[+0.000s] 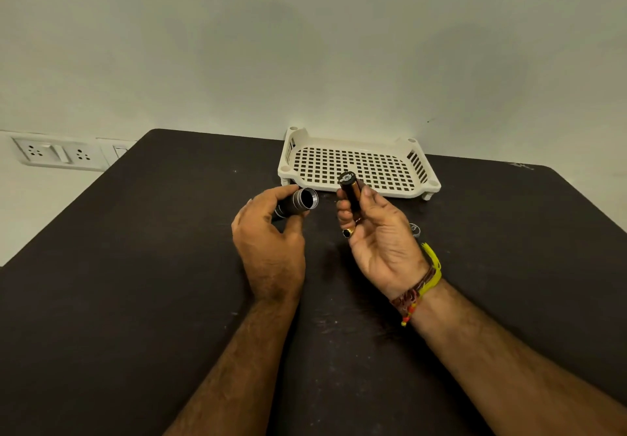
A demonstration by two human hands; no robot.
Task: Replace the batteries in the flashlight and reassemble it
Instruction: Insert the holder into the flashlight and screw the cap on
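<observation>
The left hand [268, 232] is gripping the flashlight body [298, 202], with fingers and thumb curled around the dark tube. The tube is lying almost level just above the surface [135, 266], and its open silver-ringed mouth is facing to the right. The inside of the tube is looking dark; I cannot tell if anything is in it.

The right hand [376, 235] is pinching the battery holder [351, 191] between thumb and fingers. The holder is standing nearly upright, near the tube mouth but not touching it. Orange-brown batteries are showing along its side, and its top end has a metal contact.

A small dark round part, probably the cap [414, 230], is lying on the surface just behind the right hand, partly hidden. A white tray [420, 164] is standing further back, near the wall.

My judgement: the step in hand is the loading of the holder back into the tube, so the task is somewhere in its middle. The next move is asking the right hand to tilt the holder until it is in line with the tube, with the correct end first, and then to slide it straight in while the left hand is keeping the tube steady. After this, the cap is waiting to be screwed on.
</observation>
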